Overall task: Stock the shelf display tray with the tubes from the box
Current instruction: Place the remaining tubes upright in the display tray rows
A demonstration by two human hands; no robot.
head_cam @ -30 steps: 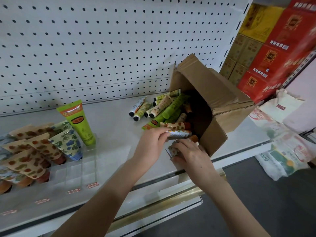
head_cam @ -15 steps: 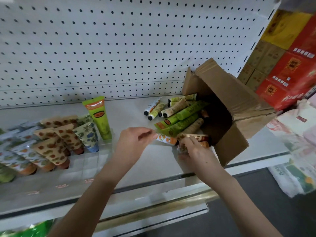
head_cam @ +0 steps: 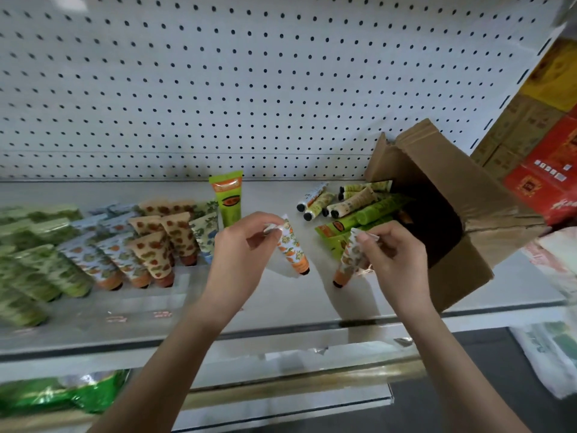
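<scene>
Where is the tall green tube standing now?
In the head view, the tall green tube stands upright at centre, near the pegboard wall, beside the patterned tubes, above the left hand.

box (head_cam: 443,214) right of tray (head_cam: 150,295)

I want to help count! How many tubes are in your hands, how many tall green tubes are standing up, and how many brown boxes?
Held tubes: 2, left tube in left hand, right tube in right hand
Tall green tube: 1
Brown box: 1
Total: 4
</scene>
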